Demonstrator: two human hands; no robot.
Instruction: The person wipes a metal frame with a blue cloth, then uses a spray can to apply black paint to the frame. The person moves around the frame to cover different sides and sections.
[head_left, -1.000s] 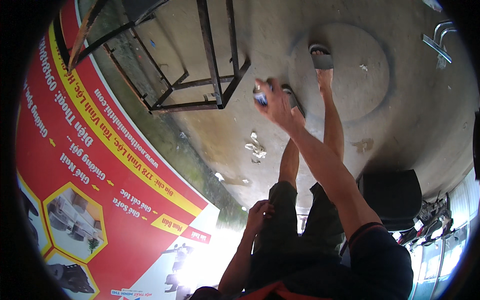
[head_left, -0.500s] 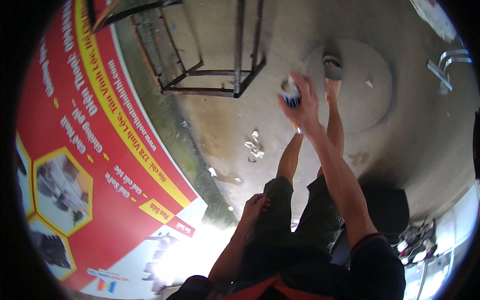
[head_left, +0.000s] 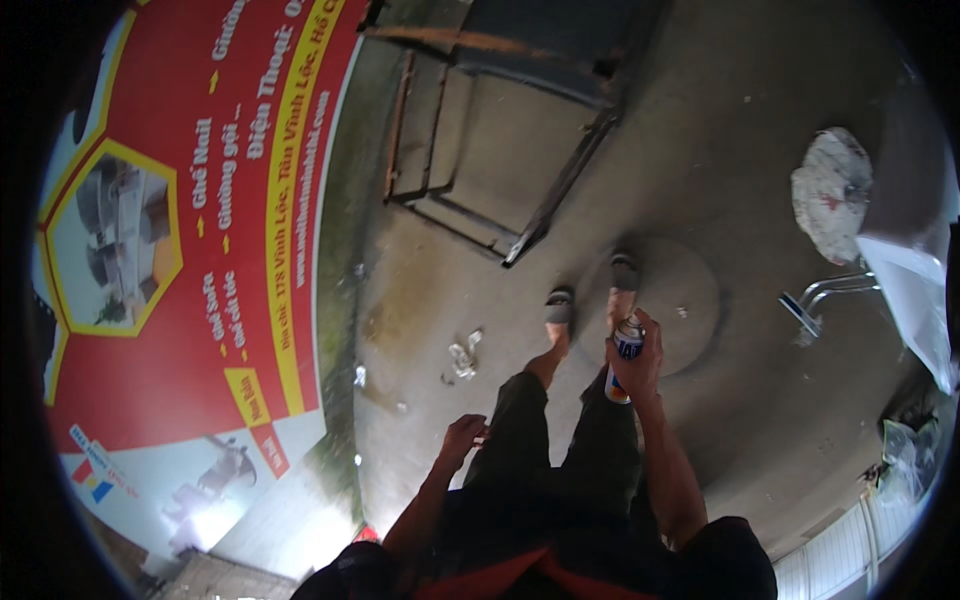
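Observation:
My right hand (head_left: 648, 362) is wrapped round a spray can (head_left: 619, 386) with a white top and a blue, white and orange body. It holds the can upright in front of my right leg. Beside my left thigh hangs my left hand (head_left: 464, 440), its fingers loosely bent and a little apart, with nothing visible in them. Ahead of my feet stands a dark metal frame (head_left: 468, 238) with open sides and a dark panel (head_left: 545, 45) on it; neither hand touches it.
A large red banner (head_left: 200, 400) fills the left side. Crumpled white scrap (head_left: 465, 355) lies on the concrete floor. At right are a white crumpled bundle (head_left: 832, 195), bent chrome tubing (head_left: 840, 284), a white-covered object (head_left: 905, 290) and clear plastic (head_left: 905, 460).
My view has turned, showing more of the frame and the right side. My right hand has drawn back toward my body with the spray can. Both feet now show.

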